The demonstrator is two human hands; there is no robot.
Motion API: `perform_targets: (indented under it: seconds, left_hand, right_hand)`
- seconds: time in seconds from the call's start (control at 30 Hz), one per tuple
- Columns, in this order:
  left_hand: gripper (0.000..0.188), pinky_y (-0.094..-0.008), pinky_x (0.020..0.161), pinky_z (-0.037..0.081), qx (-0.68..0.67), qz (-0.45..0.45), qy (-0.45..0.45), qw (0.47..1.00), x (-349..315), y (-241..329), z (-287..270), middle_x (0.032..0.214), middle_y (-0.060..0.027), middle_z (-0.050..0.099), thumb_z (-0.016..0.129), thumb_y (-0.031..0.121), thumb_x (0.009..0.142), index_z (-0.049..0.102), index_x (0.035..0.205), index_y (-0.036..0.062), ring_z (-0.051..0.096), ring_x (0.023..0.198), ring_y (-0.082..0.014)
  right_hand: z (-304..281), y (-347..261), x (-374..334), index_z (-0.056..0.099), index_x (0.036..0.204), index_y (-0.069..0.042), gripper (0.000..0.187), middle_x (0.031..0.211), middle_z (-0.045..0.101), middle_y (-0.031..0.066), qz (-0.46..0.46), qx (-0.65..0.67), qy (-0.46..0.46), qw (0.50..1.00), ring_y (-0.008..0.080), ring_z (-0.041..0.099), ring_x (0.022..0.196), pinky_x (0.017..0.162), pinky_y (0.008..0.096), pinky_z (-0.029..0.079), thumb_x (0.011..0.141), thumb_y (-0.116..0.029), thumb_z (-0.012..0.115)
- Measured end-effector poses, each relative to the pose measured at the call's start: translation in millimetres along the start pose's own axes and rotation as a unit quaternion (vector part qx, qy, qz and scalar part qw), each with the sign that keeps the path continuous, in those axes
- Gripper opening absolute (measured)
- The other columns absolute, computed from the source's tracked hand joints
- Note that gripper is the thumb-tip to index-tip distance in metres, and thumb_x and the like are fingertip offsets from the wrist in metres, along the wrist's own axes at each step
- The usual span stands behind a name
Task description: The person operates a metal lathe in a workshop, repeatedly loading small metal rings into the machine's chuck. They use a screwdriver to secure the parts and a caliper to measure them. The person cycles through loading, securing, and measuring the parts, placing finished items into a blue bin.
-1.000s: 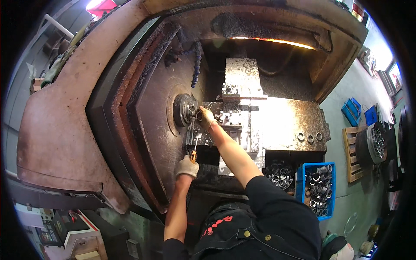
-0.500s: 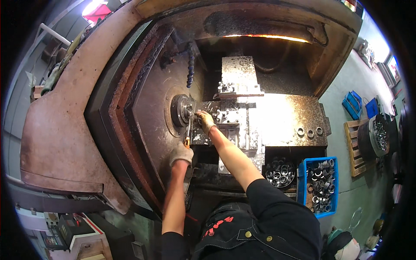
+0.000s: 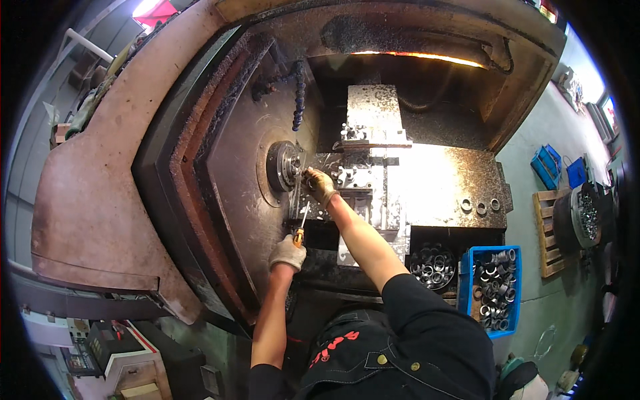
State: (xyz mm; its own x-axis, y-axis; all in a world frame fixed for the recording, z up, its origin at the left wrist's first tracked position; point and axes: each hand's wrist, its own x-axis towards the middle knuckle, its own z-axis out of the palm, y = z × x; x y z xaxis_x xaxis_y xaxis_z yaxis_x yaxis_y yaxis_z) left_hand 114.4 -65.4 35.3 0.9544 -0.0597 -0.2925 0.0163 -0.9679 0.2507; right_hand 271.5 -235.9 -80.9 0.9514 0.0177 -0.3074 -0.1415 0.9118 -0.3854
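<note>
In my gloved left hand (image 3: 288, 255) is a screwdriver (image 3: 299, 237) with an orange handle, its thin shaft pointing up and away from me, its tip apart from the chuck. The round metal chuck (image 3: 283, 166) of a lathe stands out from the machine's left wall. Just right of the chuck face, my gloved right hand (image 3: 321, 187) has its fingers curled together. Whatever they hold is small and mostly covered by the glove. Beside that hand sits the metal tool holder (image 3: 353, 177) on the slide.
Several metal rings stand on the bright plate (image 3: 447, 183) at right. A round pan (image 3: 433, 267) and a blue crate (image 3: 490, 251) hold many more rings. A blue jointed coolant hose (image 3: 299, 100) hangs above the chuck. Farther right, a drum stands on a wooden pallet (image 3: 548, 233).
My left hand has drawn back toward me and slightly right, taking the screwdriver away from the chuck. My right hand stays close by the chuck face. The whole view has shifted a little.
</note>
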Motion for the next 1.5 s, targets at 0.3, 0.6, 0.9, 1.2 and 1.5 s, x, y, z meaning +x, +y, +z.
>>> perform_targets:
  seconds: [0.3,0.6,0.9,1.2,1.5]
  left_hand:
    - [0.032,-0.0462,0.083,0.046,-0.062,-0.033,0.043,0.997,49,1,2,0.096,-0.0254,0.062,0.057,0.018,0.072,0.061,0.101,0.0038,0.059,0.094,-0.0419]
    - [0.032,-0.0456,0.084,0.046,-0.027,-0.043,0.041,0.998,48,4,-2,0.097,-0.0257,0.062,0.058,0.017,0.074,0.06,0.102,0.0024,0.058,0.097,-0.0419]
    - [0.031,-0.0465,0.085,0.045,-0.027,-0.017,-0.007,0.999,37,4,-4,0.101,-0.0217,0.063,0.055,0.03,0.075,0.06,0.099,0.0112,0.059,0.098,-0.0392]
    - [0.032,-0.0459,0.083,0.046,-0.107,-0.009,0.02,0.994,47,-13,0,0.099,-0.0228,0.063,0.058,0.027,0.073,0.06,0.099,0.0074,0.059,0.096,-0.0406]
    - [0.035,-0.0445,0.082,0.047,-0.13,0.003,-0.018,0.991,62,-9,-5,0.099,-0.023,0.063,0.058,0.025,0.073,0.061,0.101,0.005,0.059,0.096,-0.0405]
  right_hand:
    - [-11,8,5,0.063,0.094,-0.009,0.017,0.083,0.064,0.002,-0.054,-0.065,0.02,0.996,0.0139,0.057,0.065,0.056,0.0276,0.047,0.086,-0.024,0.061]
    - [0,0,-4,0.06,0.097,-0.006,0.02,0.081,0.063,0.0035,-0.112,-0.115,0.042,0.986,0.013,0.059,0.068,0.057,0.0261,0.048,0.083,-0.018,0.067]
    - [11,-12,0,0.059,0.099,-0.006,0.021,0.079,0.063,0.0026,-0.067,-0.101,0.043,0.992,0.0134,0.058,0.066,0.058,0.0274,0.048,0.082,-0.015,0.067]
    - [15,-5,-14,0.06,0.1,-0.004,0.025,0.079,0.062,0.0039,-0.052,-0.077,0.027,0.995,0.015,0.058,0.064,0.053,0.0267,0.045,0.08,-0.017,0.068]
    - [-3,3,-18,0.062,0.096,-0.007,0.021,0.079,0.063,0.0024,-0.092,-0.104,0.002,0.99,0.0118,0.057,0.064,0.055,0.0251,0.045,0.08,-0.017,0.069]
